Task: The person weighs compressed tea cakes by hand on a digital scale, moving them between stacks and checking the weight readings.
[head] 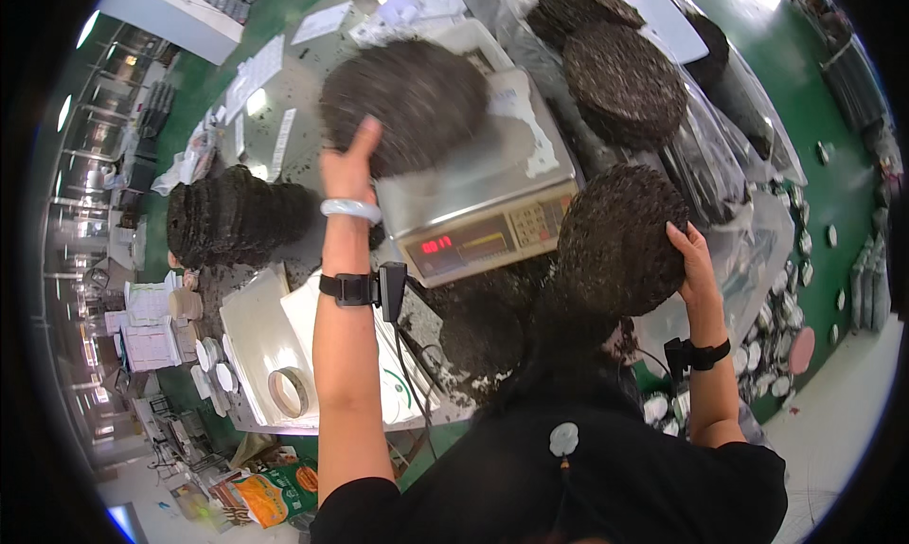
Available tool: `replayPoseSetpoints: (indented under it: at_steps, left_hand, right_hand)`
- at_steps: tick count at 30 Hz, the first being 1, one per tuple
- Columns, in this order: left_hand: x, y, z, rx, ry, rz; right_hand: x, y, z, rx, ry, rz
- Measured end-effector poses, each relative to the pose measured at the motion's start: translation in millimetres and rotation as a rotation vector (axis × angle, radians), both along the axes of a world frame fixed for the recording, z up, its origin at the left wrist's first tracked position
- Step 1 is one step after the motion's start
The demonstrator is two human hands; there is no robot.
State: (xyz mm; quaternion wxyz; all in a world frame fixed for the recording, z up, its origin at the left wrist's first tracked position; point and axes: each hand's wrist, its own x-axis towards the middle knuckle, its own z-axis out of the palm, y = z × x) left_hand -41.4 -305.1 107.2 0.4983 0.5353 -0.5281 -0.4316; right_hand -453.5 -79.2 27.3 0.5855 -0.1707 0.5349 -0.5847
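My left hand (348, 164) grips the near left edge of a dark, round pressed cake (408, 104), which looks like dried laver. Motion blurs this cake, held above the steel pan of an electronic weighing scale (440, 210); whether it touches the pan I cannot tell. Red digits glow on the scale's front panel. A second round cake (621, 242) is tilted up in my right hand (696, 263), close to the scale's right front corner, with the thumb on its face. Dark crumbs and another dark rounded mass (483, 334) lie between the scale and my body.
A leaning stack of similar cakes (238, 214) stands left of the scale; more cakes (625, 82) rest on clear plastic bags at the right. White sheets (259, 331) bear a tape roll (287, 393) at the front left. A cable (403, 363) hangs from my left wrist device.
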Motion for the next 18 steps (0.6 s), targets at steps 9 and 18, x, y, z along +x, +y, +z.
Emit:
replayPoseSetpoints:
  at_steps: [9,18]
  left_hand:
    - [4,15,-64,-0.465,-1.017,-0.069]
    - [-13,-25,-99,-0.493,-1.256,-0.212]
  right_hand:
    - [81,-152,54,-0.248,-0.861,0.202]
    - [189,-237,-23,-0.201,-1.085,0.242]
